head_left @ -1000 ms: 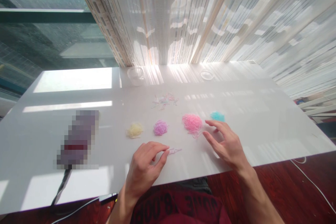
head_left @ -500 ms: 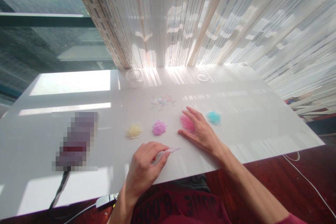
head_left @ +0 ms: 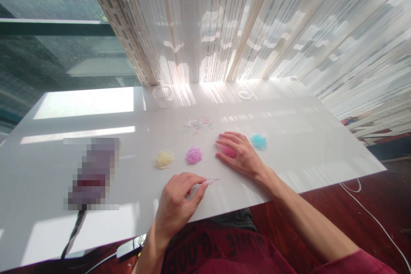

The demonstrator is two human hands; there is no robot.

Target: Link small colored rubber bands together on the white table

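Observation:
My left hand (head_left: 180,199) pinches a few thin pale-purple strands (head_left: 212,180) between thumb and forefinger, low over the white table near its front edge. My right hand (head_left: 242,156) rests palm down with fingers spread, partly covering a pile of thin pink strands (head_left: 228,151). Left of that pile lies a purple pile (head_left: 194,155), and farther left a pale yellow pile (head_left: 164,159). Just right of my right hand sits a turquoise pile (head_left: 259,141). Behind the row, loose mixed-colour strands (head_left: 198,124) are scattered on the table.
Two clear round plastic pieces, a container (head_left: 163,95) and a flatter one (head_left: 245,94), stand at the table's back edge by the curtain (head_left: 199,21). A blurred-out purple object (head_left: 94,171) with a dark strap lies on the left. A white power strip (head_left: 131,246) is at the front edge.
My right hand has lowered onto the pink pile and moved slightly left, covering more of it. My left hand keeps its pinch in almost the same place.

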